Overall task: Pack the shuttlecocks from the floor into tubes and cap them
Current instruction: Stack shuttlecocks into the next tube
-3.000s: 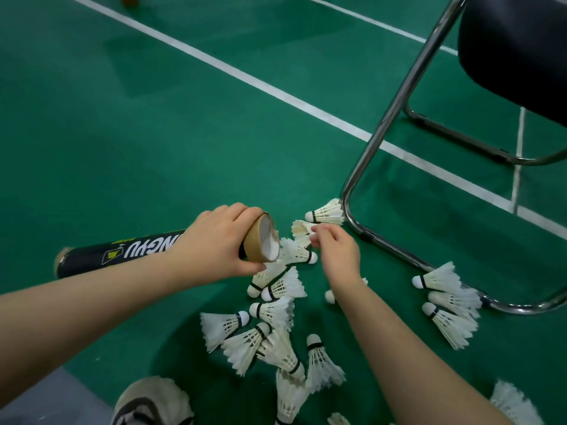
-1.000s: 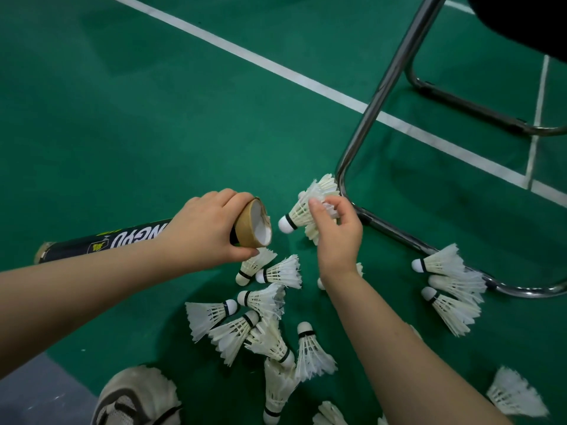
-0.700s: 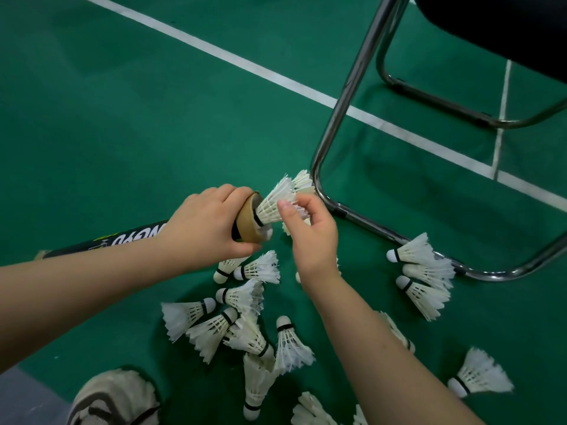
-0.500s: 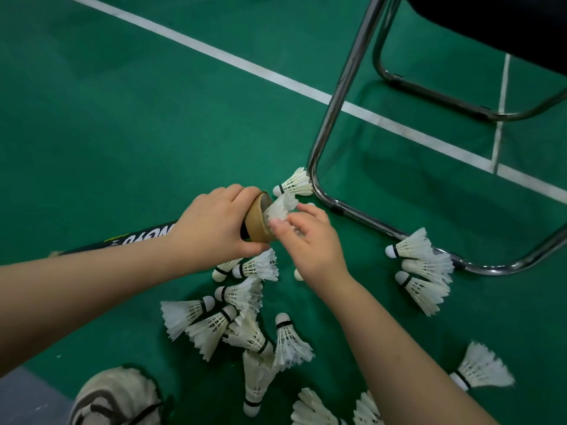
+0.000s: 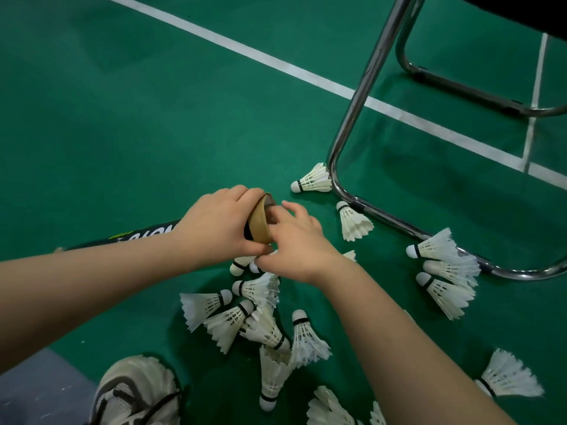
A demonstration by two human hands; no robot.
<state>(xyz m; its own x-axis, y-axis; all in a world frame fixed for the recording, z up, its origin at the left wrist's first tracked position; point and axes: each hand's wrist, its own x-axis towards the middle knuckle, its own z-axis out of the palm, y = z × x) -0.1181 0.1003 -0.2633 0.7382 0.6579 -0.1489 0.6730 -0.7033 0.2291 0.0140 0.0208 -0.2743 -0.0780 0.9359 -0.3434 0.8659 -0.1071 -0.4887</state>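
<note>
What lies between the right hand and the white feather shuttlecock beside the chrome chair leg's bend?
Nothing visible: only green floor separates the right hand, at the mouth of the black shuttlecock tube, from that white feather shuttlecock. The chrome chair leg stands beyond it.

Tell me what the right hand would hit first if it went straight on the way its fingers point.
The tube, at its open mouth: the right hand points up-left into it, fingertips apparently at the rim. The left hand grips the tube just behind.
</note>
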